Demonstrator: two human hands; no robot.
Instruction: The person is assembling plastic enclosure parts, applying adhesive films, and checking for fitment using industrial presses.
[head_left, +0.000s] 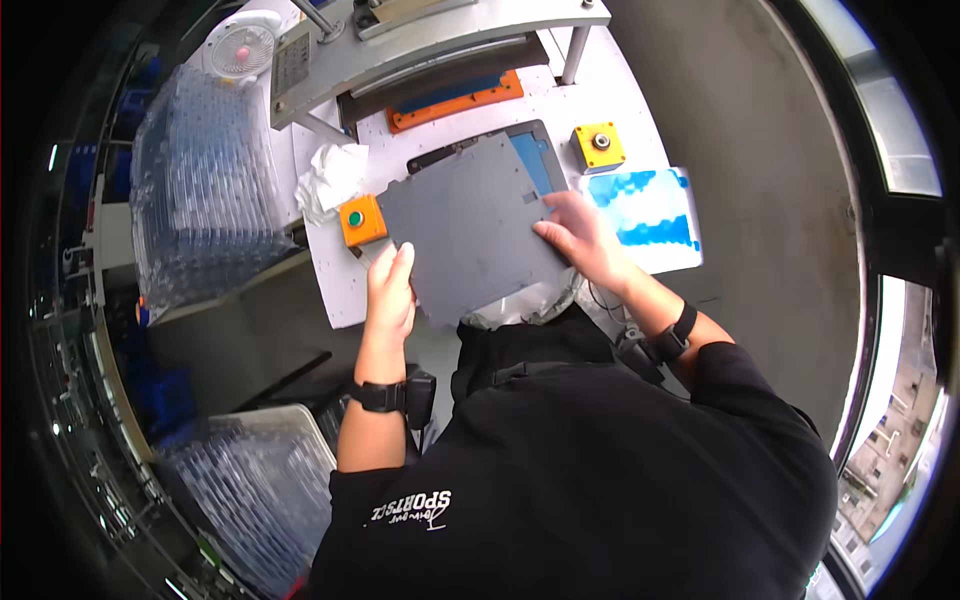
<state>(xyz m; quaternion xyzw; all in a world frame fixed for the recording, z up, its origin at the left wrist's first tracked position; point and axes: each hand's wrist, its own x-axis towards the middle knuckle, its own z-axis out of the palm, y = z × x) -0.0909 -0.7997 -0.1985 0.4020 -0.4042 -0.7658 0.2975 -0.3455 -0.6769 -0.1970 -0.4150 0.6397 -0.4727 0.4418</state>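
At the far left, stacks of clear trays point(205, 190) stand beside the desk point(335, 285), with another stack point(255, 490) lower down by the person's left elbow. None of these touch the work, but a swinging elbow could knock the lower stack.

On the desk's left part lies a crumpled white cloth point(330, 178), and just beside it an orange box with a green button point(361, 220). The grey panel point(465, 235) is held over the middle of the desk, its left corner right at that box. If the panel slides leftward, it may well bump the button.

The left hand point(390, 290) grips the panel's lower left edge, thumb on top and fingers apparently curled beneath. That hold takes only the edge, so the panel could tilt or slip if the grip loosens.

The right hand point(580, 238) lies on the panel's right edge, fingers point(548, 232) pressing flat on its face rather than clenched; whether any wrap underneath I cannot tell. A flat press gives little hold against sliding.

Under the panel's far end a fixture with a blue pad point(535, 160) shows; misalignment there seems the main risk. Further right sit a second orange box point(600, 147) and a blue-and-white sheet point(648, 218), close enough for the right wrist to brush.
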